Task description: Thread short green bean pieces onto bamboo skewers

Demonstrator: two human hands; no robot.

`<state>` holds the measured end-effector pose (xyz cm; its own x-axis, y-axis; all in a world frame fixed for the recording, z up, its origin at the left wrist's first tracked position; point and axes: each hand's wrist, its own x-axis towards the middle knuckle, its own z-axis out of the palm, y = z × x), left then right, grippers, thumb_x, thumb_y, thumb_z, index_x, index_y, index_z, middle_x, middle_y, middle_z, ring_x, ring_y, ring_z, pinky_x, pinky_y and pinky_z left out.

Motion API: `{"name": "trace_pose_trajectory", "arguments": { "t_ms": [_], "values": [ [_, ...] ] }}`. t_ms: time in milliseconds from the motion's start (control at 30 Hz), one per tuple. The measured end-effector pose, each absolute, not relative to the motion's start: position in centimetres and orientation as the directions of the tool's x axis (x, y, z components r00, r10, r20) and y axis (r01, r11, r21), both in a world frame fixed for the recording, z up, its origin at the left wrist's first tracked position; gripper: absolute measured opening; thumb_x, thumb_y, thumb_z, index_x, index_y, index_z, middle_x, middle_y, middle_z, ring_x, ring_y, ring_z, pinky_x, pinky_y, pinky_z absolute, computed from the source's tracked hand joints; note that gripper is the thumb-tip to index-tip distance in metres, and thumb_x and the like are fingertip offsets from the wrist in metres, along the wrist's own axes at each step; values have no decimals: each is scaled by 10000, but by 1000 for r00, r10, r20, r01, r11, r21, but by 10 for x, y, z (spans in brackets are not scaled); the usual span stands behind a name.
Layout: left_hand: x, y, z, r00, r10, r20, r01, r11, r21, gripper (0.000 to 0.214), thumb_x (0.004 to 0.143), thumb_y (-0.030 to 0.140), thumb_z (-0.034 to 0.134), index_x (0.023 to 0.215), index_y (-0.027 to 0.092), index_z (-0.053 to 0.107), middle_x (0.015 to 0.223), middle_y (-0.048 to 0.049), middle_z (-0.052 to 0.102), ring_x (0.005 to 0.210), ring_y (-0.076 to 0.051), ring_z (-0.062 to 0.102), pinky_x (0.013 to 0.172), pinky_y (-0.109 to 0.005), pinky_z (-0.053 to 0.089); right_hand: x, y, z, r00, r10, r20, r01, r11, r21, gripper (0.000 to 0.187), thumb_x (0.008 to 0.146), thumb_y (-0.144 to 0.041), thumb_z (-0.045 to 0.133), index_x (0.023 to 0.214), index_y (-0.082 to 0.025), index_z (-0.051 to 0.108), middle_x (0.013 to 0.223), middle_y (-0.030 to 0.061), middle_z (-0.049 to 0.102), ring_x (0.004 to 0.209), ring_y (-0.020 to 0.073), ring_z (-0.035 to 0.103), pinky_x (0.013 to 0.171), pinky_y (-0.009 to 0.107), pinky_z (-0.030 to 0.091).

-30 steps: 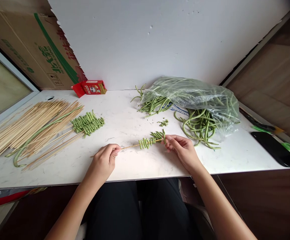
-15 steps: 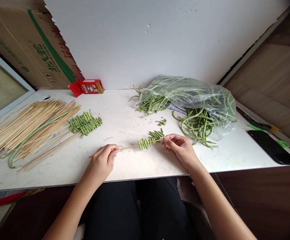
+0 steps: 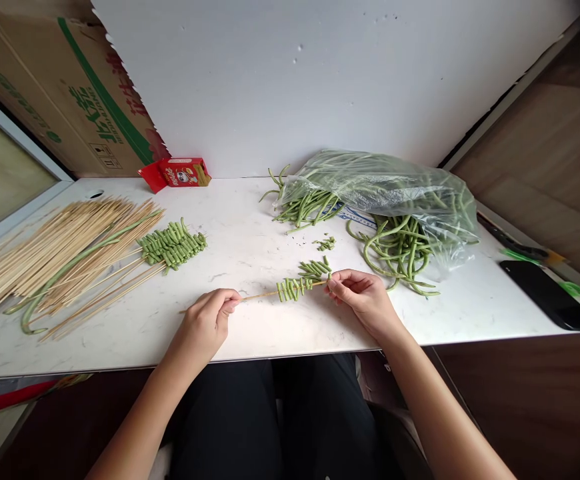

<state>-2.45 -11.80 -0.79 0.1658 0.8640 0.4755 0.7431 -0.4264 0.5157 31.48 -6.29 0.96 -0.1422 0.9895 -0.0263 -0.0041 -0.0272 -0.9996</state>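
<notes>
My left hand (image 3: 209, 321) pinches the blunt end of a bamboo skewer (image 3: 263, 294) that lies nearly level over the white table (image 3: 250, 333). Several short green bean pieces (image 3: 294, 288) are threaded on the skewer. My right hand (image 3: 361, 298) is closed at the skewer's pointed end, its fingertips pinched on a small bean piece there. A small heap of cut bean pieces (image 3: 315, 268) lies just behind the skewer.
A pile of bare skewers (image 3: 55, 250) and finished bean skewers (image 3: 173, 245) lie at the left. A plastic bag of long beans (image 3: 385, 200) sits at the back right. A red box (image 3: 180, 172), a cardboard carton (image 3: 60, 93) and a black phone (image 3: 550, 303) are around.
The threaded bean pieces sit slightly further left along the skewer, away from the loose heap. Both hands stay almost in place.
</notes>
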Motion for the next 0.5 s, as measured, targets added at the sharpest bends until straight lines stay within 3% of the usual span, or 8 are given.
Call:
{"name": "trace_pose_trajectory", "arguments": {
  "t_ms": [500],
  "values": [
    [-24,-119,-5,126,906,404,724,-362,587,178,1079,283,527,1041,218,689,870,-20,748,738,-152,709,701,-250,552,312,-65,14,-152,988,7,-6,6,-1000,319,841,-502,886,873,-200,790,790,63,768,651,171,597,621,310,482]
  ]
}}
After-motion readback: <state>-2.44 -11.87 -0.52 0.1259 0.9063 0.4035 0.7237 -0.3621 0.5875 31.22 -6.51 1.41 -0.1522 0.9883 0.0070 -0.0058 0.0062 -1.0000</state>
